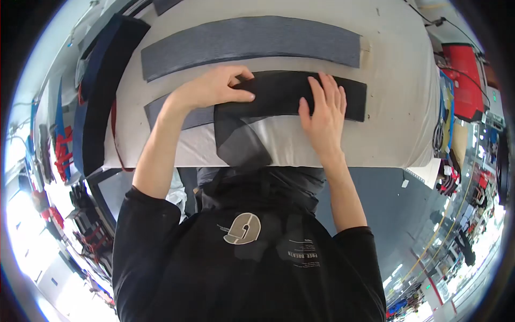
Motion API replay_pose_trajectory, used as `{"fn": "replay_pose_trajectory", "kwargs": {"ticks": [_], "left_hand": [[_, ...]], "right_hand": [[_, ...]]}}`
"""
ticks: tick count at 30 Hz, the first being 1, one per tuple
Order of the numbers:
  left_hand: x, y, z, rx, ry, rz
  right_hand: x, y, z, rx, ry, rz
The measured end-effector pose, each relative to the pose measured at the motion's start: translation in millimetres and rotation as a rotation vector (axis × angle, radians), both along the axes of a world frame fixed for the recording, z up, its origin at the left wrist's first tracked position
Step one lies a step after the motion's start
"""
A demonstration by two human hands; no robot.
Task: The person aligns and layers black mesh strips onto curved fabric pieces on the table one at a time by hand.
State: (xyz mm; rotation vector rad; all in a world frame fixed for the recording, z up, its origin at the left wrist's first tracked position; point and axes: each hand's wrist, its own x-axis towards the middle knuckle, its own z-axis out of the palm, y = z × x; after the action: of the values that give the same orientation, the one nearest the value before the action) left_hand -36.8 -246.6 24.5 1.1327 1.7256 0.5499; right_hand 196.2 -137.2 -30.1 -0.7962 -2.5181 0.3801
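A black, thin fabric strip (281,92) lies over a grey fabric strip (201,117) on the covered table. Its left part folds down toward the table's front edge as a sheer flap (244,142). My left hand (222,87) rests at the left part of the black strip, thumb and forefinger curved and apart, with black fabric visible between them. My right hand (325,110) lies on the right part of the black strip, fingers stretched out flat. Only the left end of the lower grey strip shows.
Another grey strip (257,40) lies farther back on the table cover (397,102). A dark navy fabric stack (104,91) lines the left side. A red object (462,80) stands beyond the right edge, near cables. A dark floor (375,193) shows in front.
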Motion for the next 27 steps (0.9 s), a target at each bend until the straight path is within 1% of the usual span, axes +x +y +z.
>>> {"fn": "replay_pose_trajectory", "kwargs": {"ticks": [1, 2, 5, 6, 7, 9, 10, 11, 13, 14, 16, 17, 19, 20, 22, 23, 25, 27], "left_hand": [[-5.6, -7.3, 4.4, -0.067, -0.116, -0.049], [-12.5, -16.0, 6.5, -0.077, -0.108, -0.039], [-41.9, -47.9, 10.2, -0.175, -0.093, -0.215], [-45.7, -60.1, 13.2, -0.058, -0.028, -0.217], [-55.0, -73.1, 12.7, -0.063, -0.028, -0.215], [-67.7, -93.2, 12.2, -0.168, 0.130, -0.111], [-70.6, -91.2, 23.7, -0.303, 0.048, -0.089], [-75.1, -98.8, 18.2, -0.305, 0.047, -0.084], [-83.7, -115.5, 7.0, -0.205, -0.053, 0.140], [-86.9, -121.4, 3.4, -0.205, -0.052, 0.146], [-85.0, -123.3, 5.2, -0.265, -0.030, 0.297], [-84.7, -124.6, 3.4, -0.265, -0.030, 0.301], [-83.7, -128.0, -5.7, -0.168, 0.277, 0.240], [-82.4, -131.8, -10.9, -0.168, 0.278, 0.243], [-80.1, -137.3, -16.7, 0.038, 0.269, 0.354], [-79.5, -138.9, -16.2, 0.038, 0.272, 0.357], [-74.3, -138.2, -12.0, 0.017, 0.317, 0.482], [-73.6, -141.0, -16.9, 0.062, 0.371, 0.493]], "right_hand": [[0.0, -0.2, -1.4, 0.020, -0.005, -0.012], [0.1, -1.1, -0.5, 0.015, -0.016, -0.015], [-1.5, -2.4, -3.5, 0.033, -0.012, -0.023], [-0.7, -2.3, -3.1, 0.038, -0.016, -0.026], [-0.9, -2.3, -3.9, 0.033, -0.016, -0.025], [-0.6, -2.2, -5.3, 0.046, -0.016, -0.022], [-0.6, -1.9, -6.8, 0.048, -0.013, -0.023], [-0.6, -1.9, -7.1, 0.046, -0.013, -0.018], [-1.0, -2.0, -7.4, 0.056, -0.015, -0.026], [-0.9, -1.8, -7.6, 0.053, -0.019, -0.027], [-1.2, -1.6, -8.0, 0.058, -0.020, -0.024], [-1.1, -1.8, -7.9, 0.065, -0.023, -0.026], [-1.2, -2.1, -8.6, 0.068, -0.020, -0.026], [-1.1, -2.3, -9.3, 0.071, -0.016, -0.030], [-0.6, -2.3, -10.9, 0.076, -0.012, -0.031], [-0.5, -2.4, -11.4, 0.080, -0.010, -0.036], [-0.8, -2.9, -11.3, 0.085, -0.004, -0.037], [-1.0, -3.2, -11.1, 0.091, 0.000, -0.035]]}}
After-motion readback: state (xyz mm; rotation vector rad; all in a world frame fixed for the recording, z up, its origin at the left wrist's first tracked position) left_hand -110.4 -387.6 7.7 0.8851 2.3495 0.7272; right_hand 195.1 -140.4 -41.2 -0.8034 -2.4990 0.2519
